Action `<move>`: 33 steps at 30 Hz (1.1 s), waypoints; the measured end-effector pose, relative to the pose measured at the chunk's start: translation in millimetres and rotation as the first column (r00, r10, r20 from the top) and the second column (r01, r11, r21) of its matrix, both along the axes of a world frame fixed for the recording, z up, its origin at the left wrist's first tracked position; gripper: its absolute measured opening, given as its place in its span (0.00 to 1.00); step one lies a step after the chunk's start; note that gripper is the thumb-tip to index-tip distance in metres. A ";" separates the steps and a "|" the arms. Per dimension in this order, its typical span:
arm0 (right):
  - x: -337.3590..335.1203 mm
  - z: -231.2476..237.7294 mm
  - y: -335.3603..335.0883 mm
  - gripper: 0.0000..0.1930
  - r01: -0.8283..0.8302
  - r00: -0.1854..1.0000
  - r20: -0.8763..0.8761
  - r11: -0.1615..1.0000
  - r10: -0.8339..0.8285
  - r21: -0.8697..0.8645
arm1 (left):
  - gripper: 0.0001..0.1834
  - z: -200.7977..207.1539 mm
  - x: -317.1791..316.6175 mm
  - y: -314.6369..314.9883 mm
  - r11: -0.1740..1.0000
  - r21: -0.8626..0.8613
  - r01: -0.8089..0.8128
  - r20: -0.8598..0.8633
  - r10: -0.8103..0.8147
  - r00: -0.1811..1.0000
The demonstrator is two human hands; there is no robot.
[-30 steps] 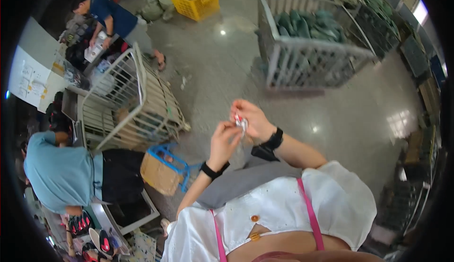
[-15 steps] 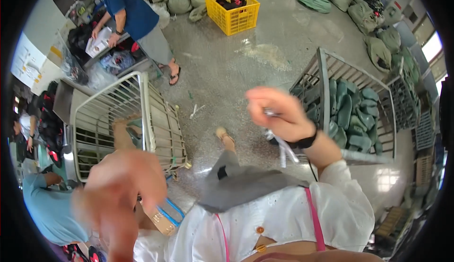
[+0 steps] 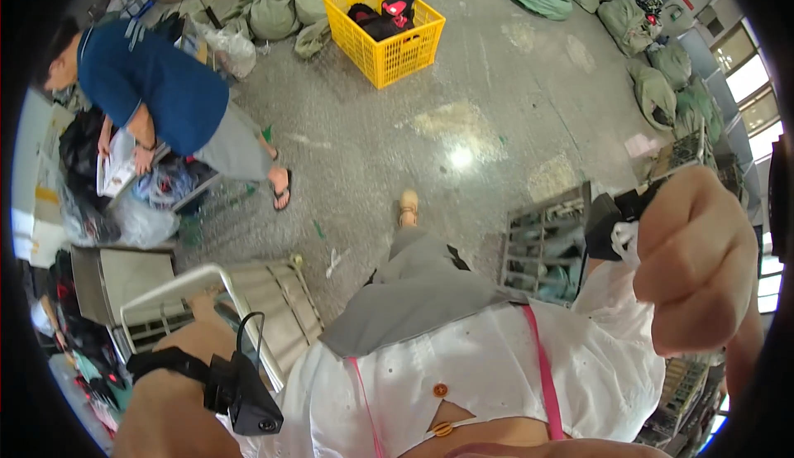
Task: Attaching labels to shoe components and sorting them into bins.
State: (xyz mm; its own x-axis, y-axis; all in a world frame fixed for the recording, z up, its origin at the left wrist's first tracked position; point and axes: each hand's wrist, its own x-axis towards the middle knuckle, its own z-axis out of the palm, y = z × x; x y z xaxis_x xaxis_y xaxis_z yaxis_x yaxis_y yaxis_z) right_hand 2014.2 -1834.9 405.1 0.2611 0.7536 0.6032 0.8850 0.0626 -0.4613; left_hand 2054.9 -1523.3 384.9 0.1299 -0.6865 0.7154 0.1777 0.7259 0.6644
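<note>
My right hand [image 3: 695, 264] is raised close at the right, its fingers curled into a fist. Anything inside it is hidden. A bit of white material [image 3: 626, 239] shows between the fist and the black device [image 3: 608, 222] strapped at that wrist. At the lower left, my left hand [image 3: 174, 421] is partly cut off by the picture's edge, and its fingers do not show. A black strap with a small black camera [image 3: 244, 396] is around that wrist. Just beyond it stands a pale metal cage cart [image 3: 273, 297].
A second cage cart [image 3: 542, 243] with green shoe-shaped pieces stands right of my legs. Ahead is a yellow crate [image 3: 385, 53] holding black and red items. A person in blue [image 3: 157, 86] works at the left. Several green sacks [image 3: 633, 28] line the far right.
My right hand has moved right and closer, and its hanging white strip no longer shows. My left hand has dropped toward the lower left edge. The view has shifted and I stand elsewhere relative to the carts.
</note>
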 end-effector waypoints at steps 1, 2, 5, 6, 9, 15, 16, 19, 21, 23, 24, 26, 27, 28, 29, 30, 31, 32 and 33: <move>33.1 -6.2 -11.7 0.05 -0.155 0.988 0.007 0.985 0.154 0.070 | 0.14 -0.8 31.3 -11.4 0.986 -0.005 0.167 0.101 -0.166 0.981; 59.8 -11.9 -25.4 0.06 -0.290 0.957 0.023 0.948 0.290 0.133 | 0.10 -1.6 61.7 -25.4 0.939 0.006 0.345 0.198 -0.340 0.920; 123.6 -27.4 -64.5 0.10 -0.392 0.918 0.172 0.887 0.358 0.243 | 0.08 -6.7 134.9 -53.8 0.943 0.036 0.332 0.418 -0.315 0.852; 151.0 -27.2 -75.3 0.10 -0.458 0.884 0.251 0.841 0.395 0.290 | 0.07 -3.6 162.7 -57.0 0.952 0.062 0.301 0.551 -0.284 0.785; 239.6 -27.5 -125.7 0.08 -0.603 0.791 0.104 0.739 0.603 0.299 | 0.09 1.0 255.7 -74.2 0.950 0.112 0.293 0.556 -0.304 0.774; 428.8 -51.5 -120.6 0.12 -0.351 0.628 -0.320 0.626 0.709 0.697 | 0.14 -28.4 403.1 -85.7 0.917 -0.083 -0.389 0.080 0.395 0.915; 456.3 -52.6 -113.4 0.12 -0.440 0.415 -0.402 0.567 0.816 0.696 | 0.12 -27.4 414.0 -100.1 0.774 -0.130 -0.620 -0.055 0.619 0.783; 551.2 -50.0 -90.4 0.13 -0.606 0.152 -0.389 0.397 0.908 0.689 | 0.14 -60.2 478.1 -90.5 0.609 -0.216 -0.763 -0.131 0.756 0.641; 622.7 -47.7 -67.9 0.14 -0.721 0.059 -0.435 0.340 0.898 0.603 | 0.19 -71.0 519.7 -73.9 0.545 0.022 -0.838 -0.167 0.829 0.535; 683.4 -40.2 -40.0 0.16 -0.819 0.000 -0.442 0.254 0.897 0.515 | 0.16 -135.7 559.5 -56.5 0.361 -0.285 -0.888 -0.289 0.851 0.439; 710.7 -37.4 -30.3 0.16 -0.836 -0.027 -0.444 0.223 0.895 0.501 | 0.24 -149.7 581.6 -49.7 0.403 -0.050 -0.914 -0.317 0.861 0.397; 764.9 -36.2 -14.7 0.17 -0.899 -0.059 -0.447 0.147 0.893 0.412 | 0.33 -162.3 630.5 -48.5 0.246 0.414 -0.876 -0.210 0.963 0.171; 791.4 -34.6 -3.7 0.13 -0.879 0.061 -0.441 0.258 0.895 0.401 | 0.33 -169.3 667.6 -48.0 0.154 0.545 -0.824 -0.092 0.988 0.123; 814.1 -33.0 5.3 0.13 -0.887 0.037 -0.439 0.232 0.898 0.399 | 0.32 -177.1 694.9 -42.4 0.118 0.549 -0.828 -0.036 0.992 0.118; 838.3 -33.9 13.3 0.13 -0.882 0.006 -0.441 0.212 0.897 0.420 | 0.30 -184.0 717.4 -37.2 0.076 0.586 -0.807 -0.022 0.997 0.078; 863.1 -33.0 20.8 0.14 -0.876 -0.016 -0.442 0.201 0.897 0.439 | 0.27 -189.1 738.9 -31.0 0.041 0.621 -0.783 -0.005 0.999 0.048; 889.8 -29.9 27.2 0.13 -0.912 0.000 -0.443 0.181 0.897 0.367 | 0.25 -192.2 758.0 -24.8 0.034 0.633 -0.774 0.009 0.999 0.051; 917.2 -34.4 31.6 0.13 -0.918 -0.012 -0.434 0.162 0.901 0.362 | 0.23 -195.3 777.8 -17.1 0.025 0.640 -0.768 0.026 0.998 0.054; 945.7 -54.5 40.3 0.15 -0.945 -0.205 -0.441 -0.059 0.874 0.322 | 0.21 -203.8 790.4 -5.4 0.058 0.675 -0.736 -0.016 0.998 0.064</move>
